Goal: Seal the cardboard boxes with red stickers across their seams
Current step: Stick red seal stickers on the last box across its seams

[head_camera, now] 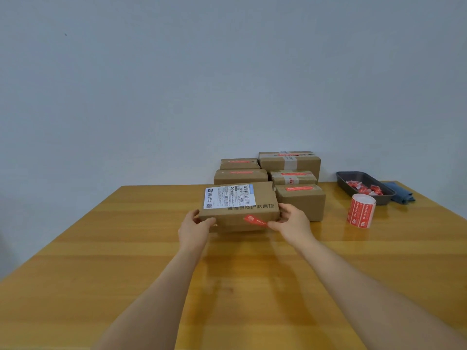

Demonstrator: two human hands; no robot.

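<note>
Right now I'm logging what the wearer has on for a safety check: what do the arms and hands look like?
Both forearms are bare as far as the frame shows: no sleeves in view. The left hand and right hand wear no gloves, and no watch, ring or bracelet shows. Nails are too small to judge.

Parcel-packing station: stacked sealed boxes (pixel 267 173), sticker roll (pixel 361 210).

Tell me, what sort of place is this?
Probably a small parcel-packing station: a wooden table against a bare wall, stacked brown cardboard boxes already bearing red stickers, a roll of red stickers, and a box with a shipping label between both hands.
</note>
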